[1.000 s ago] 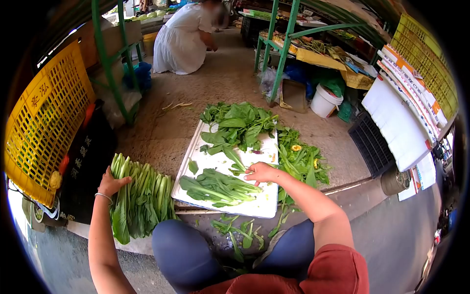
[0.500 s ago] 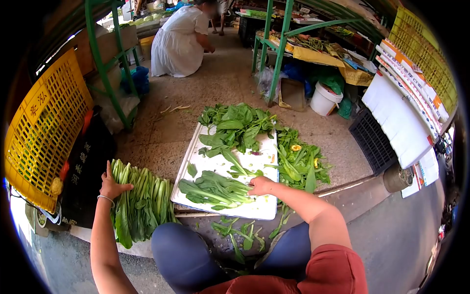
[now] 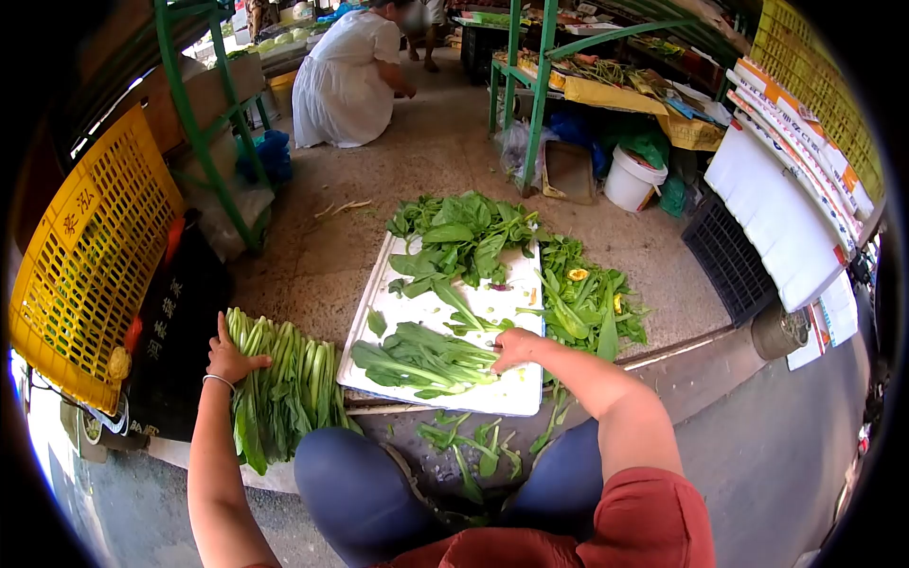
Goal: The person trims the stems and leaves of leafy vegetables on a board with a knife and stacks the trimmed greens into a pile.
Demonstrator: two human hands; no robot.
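My left hand rests with thumb and fingers spread against the left side of a neat stack of leafy greens, their pale stems pointing away from me. On a white foam board between my knees and the far pile lies a smaller bunch of leafy greens, leaves to the left. My right hand is closed round the stem ends of that bunch; its fingertips are partly hidden. Farther up the board sits a heap of loose leaves.
More loose greens lie right of the board, and trimmings lie between my feet. A yellow crate stands at left, foam boxes at right. A person in white crouches ahead. A white bucket sits under a green-framed stall.
The view has shifted slightly. Both hands keep almost the same places, the left on the stack and the right at the bunch's stems.
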